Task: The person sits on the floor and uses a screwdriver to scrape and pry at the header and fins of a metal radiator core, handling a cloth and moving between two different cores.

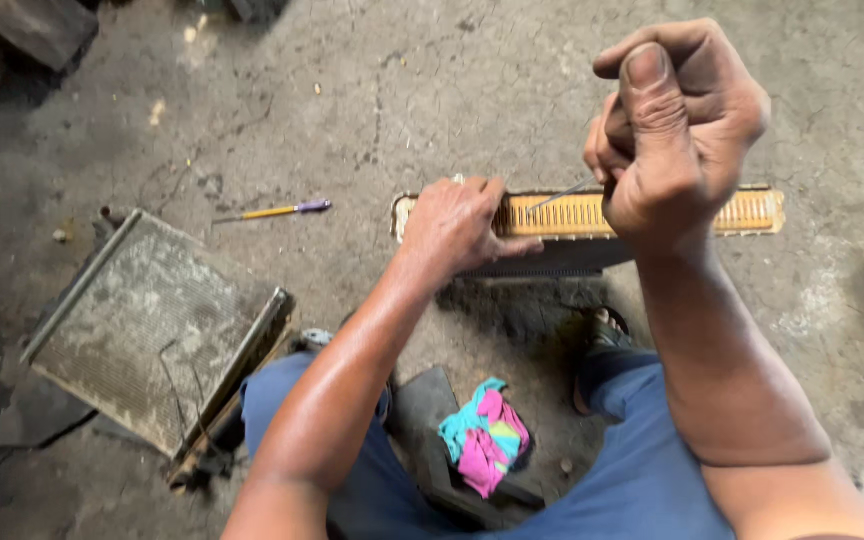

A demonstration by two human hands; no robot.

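Two hands over brass radiator core [752,212] standing on edge on cracked concrete floor [402,90], between knees. Left hand [457,225] flat on core's top near its left end, fingers curled over edge. Right hand [672,130] fisted tight around thin metal rod [559,197], tip touching core slots. Second radiator [142,330] lies left; yellow screwdriver [277,211] beyond; bright rag [487,435] below.

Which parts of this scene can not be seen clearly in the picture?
Head view:
- Thin metal rod: its upper end is hidden inside the right hand.
- Brass radiator core: its middle is covered by both hands, with the left hand over its left part.
- Grey radiator: its lower corner is hidden behind the knee.
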